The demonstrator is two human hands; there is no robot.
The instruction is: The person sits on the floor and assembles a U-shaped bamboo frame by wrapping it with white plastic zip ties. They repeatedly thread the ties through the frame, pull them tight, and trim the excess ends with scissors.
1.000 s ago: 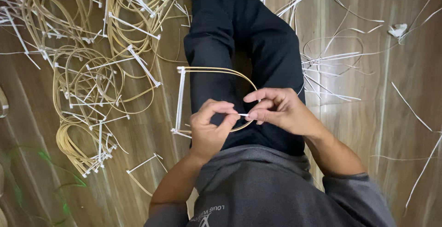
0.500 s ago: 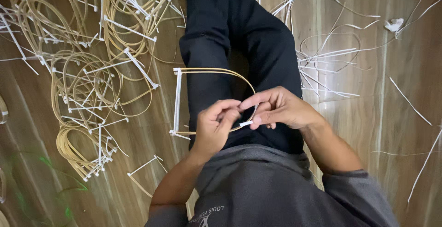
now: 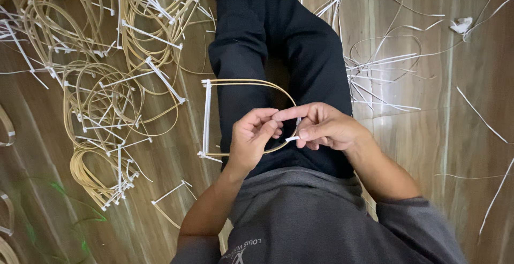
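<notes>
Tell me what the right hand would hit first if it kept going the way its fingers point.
Right hand points toward the left hand, nearly touching it already; its fingers come first. Depth is hard to judge.

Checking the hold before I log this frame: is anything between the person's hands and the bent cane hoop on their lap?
Nothing visible. The left hand and right hand meet directly on the cane hoop at its curved end, pinching a small white strip against it. The piles of finished hoops lie off to the side on the floor.
</notes>
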